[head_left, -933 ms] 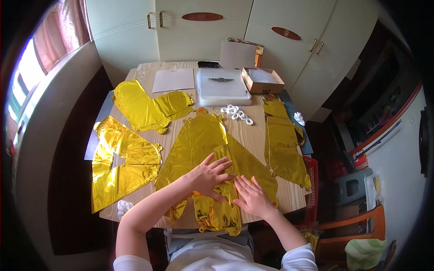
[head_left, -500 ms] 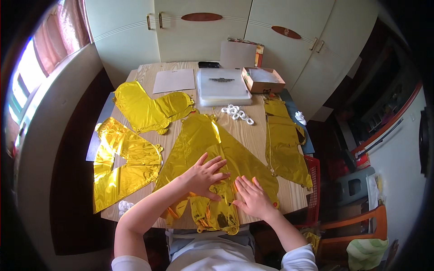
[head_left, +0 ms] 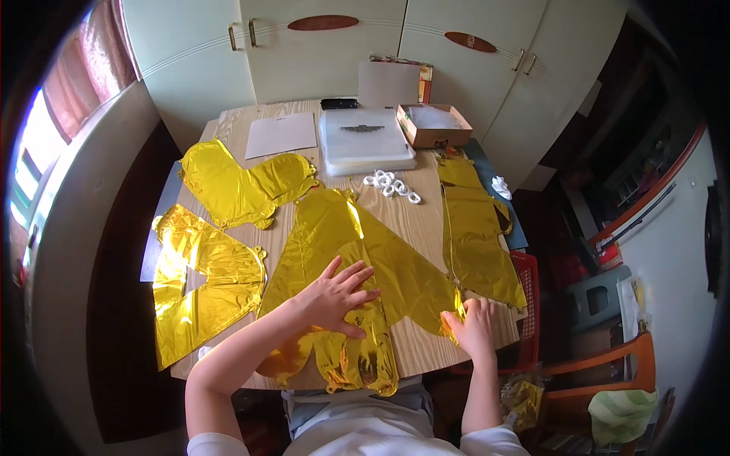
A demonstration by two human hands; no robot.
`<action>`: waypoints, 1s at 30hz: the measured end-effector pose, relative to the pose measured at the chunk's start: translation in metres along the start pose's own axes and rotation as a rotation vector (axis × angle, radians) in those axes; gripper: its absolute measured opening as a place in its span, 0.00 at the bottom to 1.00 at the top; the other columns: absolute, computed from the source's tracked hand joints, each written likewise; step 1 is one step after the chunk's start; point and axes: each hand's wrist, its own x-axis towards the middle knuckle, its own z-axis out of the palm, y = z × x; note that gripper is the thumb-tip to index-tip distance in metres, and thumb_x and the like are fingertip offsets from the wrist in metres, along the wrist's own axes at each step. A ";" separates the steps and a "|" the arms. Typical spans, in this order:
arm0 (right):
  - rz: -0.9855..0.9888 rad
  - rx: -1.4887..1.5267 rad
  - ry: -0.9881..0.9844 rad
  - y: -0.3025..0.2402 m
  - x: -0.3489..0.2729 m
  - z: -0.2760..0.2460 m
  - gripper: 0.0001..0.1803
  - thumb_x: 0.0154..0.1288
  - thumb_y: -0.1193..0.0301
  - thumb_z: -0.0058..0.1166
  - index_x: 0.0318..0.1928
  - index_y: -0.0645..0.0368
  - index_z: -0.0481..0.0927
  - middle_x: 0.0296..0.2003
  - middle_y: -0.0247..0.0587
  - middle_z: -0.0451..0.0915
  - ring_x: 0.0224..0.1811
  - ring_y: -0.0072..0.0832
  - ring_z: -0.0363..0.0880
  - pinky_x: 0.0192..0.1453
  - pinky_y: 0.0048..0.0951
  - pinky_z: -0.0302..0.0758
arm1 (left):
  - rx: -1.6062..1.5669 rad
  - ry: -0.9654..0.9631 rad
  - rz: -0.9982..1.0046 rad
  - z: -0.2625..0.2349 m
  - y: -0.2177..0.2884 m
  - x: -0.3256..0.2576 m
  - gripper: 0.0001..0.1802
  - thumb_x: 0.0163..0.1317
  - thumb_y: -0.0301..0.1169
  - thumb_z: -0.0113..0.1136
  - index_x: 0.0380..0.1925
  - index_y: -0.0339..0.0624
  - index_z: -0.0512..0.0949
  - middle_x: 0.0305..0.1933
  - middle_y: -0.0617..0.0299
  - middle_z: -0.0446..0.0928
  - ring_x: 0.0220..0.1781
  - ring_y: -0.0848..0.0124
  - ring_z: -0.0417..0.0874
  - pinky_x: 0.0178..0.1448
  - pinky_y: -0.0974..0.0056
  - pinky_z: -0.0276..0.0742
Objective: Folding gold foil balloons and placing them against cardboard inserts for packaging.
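Observation:
A large gold foil balloon point(head_left: 319, 235), flat and partly folded, lies before me with its near end crumpled toward the table's front edge. My left hand point(head_left: 341, 298) rests on the middle of it, open, fingers spread over the foil. At its right side my right hand point(head_left: 474, 328) is closed on a bunched edge of the same foil, lifted a little. Other flat gold foil balloons lie around: one at the far left point(head_left: 236, 186), another at the near left point(head_left: 228, 292), and one at the right point(head_left: 479, 247), just beyond my right hand.
Behind the foil are several white ribbon rolls point(head_left: 391, 185), a stack of clear plastic sleeves point(head_left: 365, 156), an open cardboard box point(head_left: 437, 137) and a white sheet point(head_left: 280, 137). A red basket point(head_left: 526, 304) and a wooden chair point(head_left: 642, 365) stand right of the table point(head_left: 418, 334).
My right hand has moved right from beside my left hand and gripped the balloon's right edge, pulling up the foil there. My left hand stays flat on the foil. The view has shifted slightly.

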 end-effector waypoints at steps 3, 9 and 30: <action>-0.035 0.076 -0.037 -0.004 -0.001 -0.003 0.21 0.58 0.60 0.65 0.40 0.61 0.72 0.38 0.50 0.76 0.43 0.48 0.75 0.49 0.44 0.73 | 0.009 -0.011 -0.003 0.000 0.000 0.000 0.50 0.50 0.72 0.54 0.68 0.55 0.64 0.73 0.46 0.57 0.76 0.50 0.54 0.75 0.35 0.46; 0.068 0.563 0.019 -0.051 -0.007 -0.034 0.09 0.64 0.73 0.60 0.40 0.60 0.73 0.28 0.41 0.79 0.30 0.31 0.81 0.34 0.31 0.75 | 0.018 -0.027 -0.008 -0.001 0.001 0.001 0.51 0.50 0.73 0.53 0.68 0.55 0.64 0.74 0.46 0.56 0.77 0.52 0.53 0.75 0.36 0.45; -0.721 0.245 0.120 -0.182 -0.035 -0.003 0.05 0.56 0.71 0.55 0.34 0.53 0.75 0.26 0.31 0.68 0.28 0.24 0.73 0.34 0.27 0.72 | -0.638 0.358 -0.493 -0.010 -0.029 -0.009 0.11 0.59 0.29 0.55 0.37 0.37 0.84 0.67 0.49 0.69 0.76 0.47 0.55 0.75 0.47 0.55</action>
